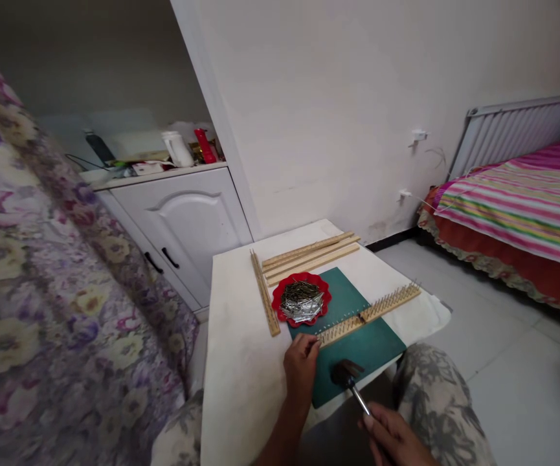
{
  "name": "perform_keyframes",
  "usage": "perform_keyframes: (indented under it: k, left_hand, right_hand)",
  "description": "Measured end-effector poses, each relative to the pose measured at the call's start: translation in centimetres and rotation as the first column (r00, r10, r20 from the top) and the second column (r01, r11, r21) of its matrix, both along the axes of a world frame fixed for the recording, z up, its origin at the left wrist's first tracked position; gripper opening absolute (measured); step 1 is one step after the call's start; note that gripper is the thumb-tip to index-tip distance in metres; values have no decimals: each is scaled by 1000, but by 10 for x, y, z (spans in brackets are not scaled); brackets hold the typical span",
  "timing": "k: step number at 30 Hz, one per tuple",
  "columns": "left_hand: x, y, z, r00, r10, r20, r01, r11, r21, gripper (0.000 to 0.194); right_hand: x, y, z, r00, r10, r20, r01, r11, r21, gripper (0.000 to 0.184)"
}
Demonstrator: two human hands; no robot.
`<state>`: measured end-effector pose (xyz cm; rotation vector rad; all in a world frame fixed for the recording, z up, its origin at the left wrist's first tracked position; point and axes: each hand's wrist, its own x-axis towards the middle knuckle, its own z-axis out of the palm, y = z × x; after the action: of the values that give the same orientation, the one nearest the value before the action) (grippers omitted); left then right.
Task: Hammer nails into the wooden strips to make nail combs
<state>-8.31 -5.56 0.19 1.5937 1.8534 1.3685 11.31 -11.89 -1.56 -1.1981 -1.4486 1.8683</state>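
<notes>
My right hand (390,428) is wrapped around the handle of a hammer (346,374), whose dark head hangs over the near part of a green board (331,382). At the left end of a wooden strip (342,331) studded with upright nails, my left hand (302,355) has its fingertips pinched together. Whatever is between those fingertips is too small to make out. The strip lies across the board, and its right end reaches past the board's edge. Just behind my left hand sits a red scalloped dish (327,299) heaped with loose nails (303,301).
Several bare wooden strips (311,259) lie at the table's back, and more strips (264,294) lie left of the dish. A pale cover drapes the table (235,362). A floral curtain (76,291) hangs at left; a bed (522,194) stands at right.
</notes>
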Motion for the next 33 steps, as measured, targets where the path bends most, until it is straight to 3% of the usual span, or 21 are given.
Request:
perform_keyframes:
  k: [6,9,13,21,33]
  left_hand:
    - [0,0,-1,1000,-15,-24,14,1000,-17,14]
    - [1,0,-2,1000,-22,-5,22,1000,-20,14]
    - [1,0,-3,999,-40,5,40,999,-34,15]
    - [1,1,1,1000,-31,3,31,998,-62,15]
    - [-1,1,-1,999,-39,9,39,998,-44,16]
  right_hand:
    - [-3,11,32,1000,22,7,-23,997,68,45]
    - [-10,23,50,999,-22,41,16,990,139,41]
    - [-20,37,66,995,2,101,-26,972,234,37]
    - [-31,47,64,980,14,200,-84,934,346,35]
    - [-30,48,64,975,-2,223,-95,900,425,36]
